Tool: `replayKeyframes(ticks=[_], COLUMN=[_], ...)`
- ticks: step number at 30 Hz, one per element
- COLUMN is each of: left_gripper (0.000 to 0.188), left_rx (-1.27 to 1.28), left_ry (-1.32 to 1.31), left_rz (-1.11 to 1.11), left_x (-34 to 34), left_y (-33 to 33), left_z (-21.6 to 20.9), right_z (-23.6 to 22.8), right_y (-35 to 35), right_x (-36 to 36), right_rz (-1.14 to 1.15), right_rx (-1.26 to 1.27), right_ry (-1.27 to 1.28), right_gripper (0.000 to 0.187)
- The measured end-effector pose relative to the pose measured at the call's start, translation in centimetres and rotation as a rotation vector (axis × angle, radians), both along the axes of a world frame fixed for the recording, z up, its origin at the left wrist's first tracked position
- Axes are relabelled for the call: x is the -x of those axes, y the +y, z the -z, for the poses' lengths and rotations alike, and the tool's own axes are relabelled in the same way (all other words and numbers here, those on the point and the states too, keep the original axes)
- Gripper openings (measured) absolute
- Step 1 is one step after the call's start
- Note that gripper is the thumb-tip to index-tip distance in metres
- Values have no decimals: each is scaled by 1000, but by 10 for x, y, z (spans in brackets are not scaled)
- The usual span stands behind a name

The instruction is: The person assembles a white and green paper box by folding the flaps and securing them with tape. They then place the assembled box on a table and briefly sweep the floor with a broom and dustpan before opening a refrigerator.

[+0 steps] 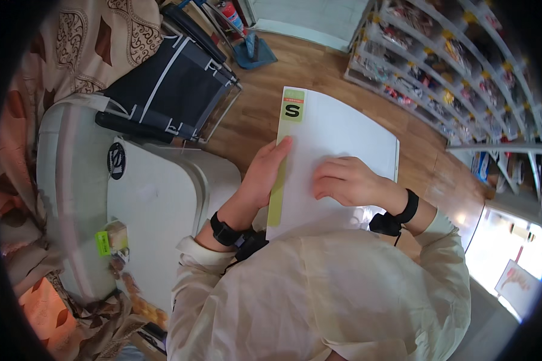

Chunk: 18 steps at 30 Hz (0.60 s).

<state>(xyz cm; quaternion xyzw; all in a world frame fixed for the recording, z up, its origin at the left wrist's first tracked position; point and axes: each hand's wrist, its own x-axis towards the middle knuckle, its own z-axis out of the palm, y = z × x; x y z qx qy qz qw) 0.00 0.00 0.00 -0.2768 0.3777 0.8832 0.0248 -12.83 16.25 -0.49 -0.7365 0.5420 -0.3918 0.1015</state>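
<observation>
In front of me is a large white smooth panel [337,120], perhaps the top of a box or bin. A green strip and a small label run along its left edge. My left hand [271,168] grips that edge, thumb on top and the other fingers hidden behind it. Above the middle of the white surface, my right hand [346,179] has its fingers curled in; whether they hold anything small is hidden. A black band with a small dark device sits on each wrist.
To the left stands a large white bin [156,186] with a rounded lid. Behind it are a folded dark chair [177,84] and a blue dustpan [256,54]. Shelves of small packaged goods [439,66] line the right, above a lit glass case [506,253].
</observation>
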Motion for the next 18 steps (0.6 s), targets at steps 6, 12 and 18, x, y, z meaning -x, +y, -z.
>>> replayKeyframes(ticks=[6,12,18], left_gripper=[39,40,40], left_rx=[44,124,39], left_ry=[26,24,-1], left_rz=[-24,79,174], left_x=[124,244,361], left_y=[-122,-222,-277], left_z=[12,-8,-9], right_z=[1,-15,-12], right_y=[-125,-207,-251], right_x=[130,232,323], right_rz=[-25,63,236], right_rx=[31,103,115], right_ry=[63,135,59], right_gripper=[11,17,16])
